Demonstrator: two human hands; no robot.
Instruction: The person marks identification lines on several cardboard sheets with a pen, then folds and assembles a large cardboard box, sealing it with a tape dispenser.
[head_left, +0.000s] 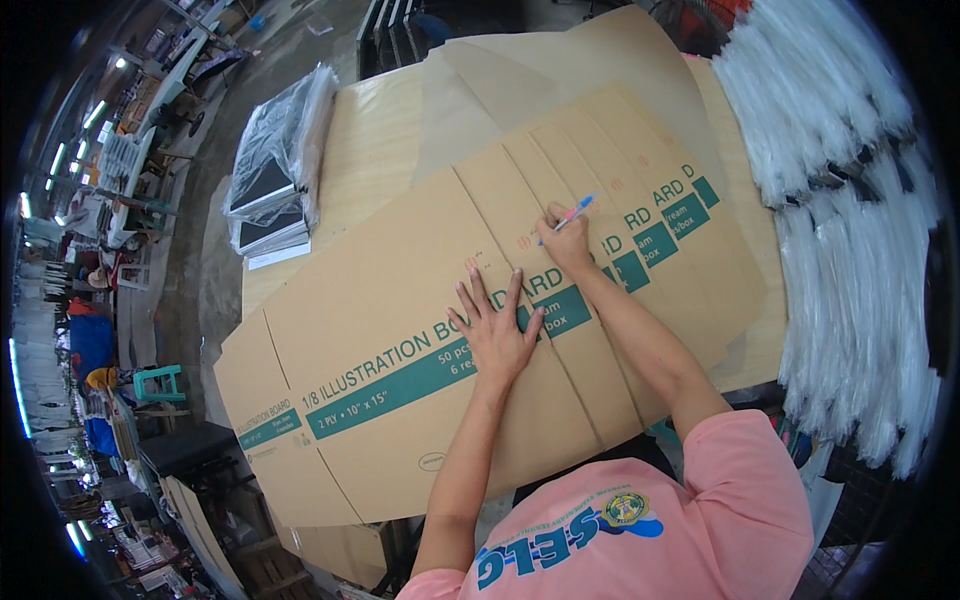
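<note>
Nearest is the person's pink T-shirt (735, 480), printed on the back, with two bare forearms reaching forward from its sleeves. The left hand (497, 335) lies flat, palm down and fingers spread wide, pressing on the cardboard sheets (520, 430) and gripping nothing. Beyond it and to its right, the right hand (567, 240) is closed around a slim pen (583, 206), its blue end pointing up and away; whether the tip touches the cardboard cannot be told.

The sheets, brown with green printing, lie overlapped like a fan, slanting across the tabletop (370, 130) and jutting past its near edge. To the right hang thick bundles of clear plastic (840, 300). Past the cardboard, partly under it, spreads a plain brown paper sheet (580, 75). At the tabletop's left edge sits a plastic-wrapped stack of dark panels (280, 160). Farther left, a green stool (158, 383) stands on the floor (215, 190), with cluttered workbenches and lit tubes beyond.
</note>
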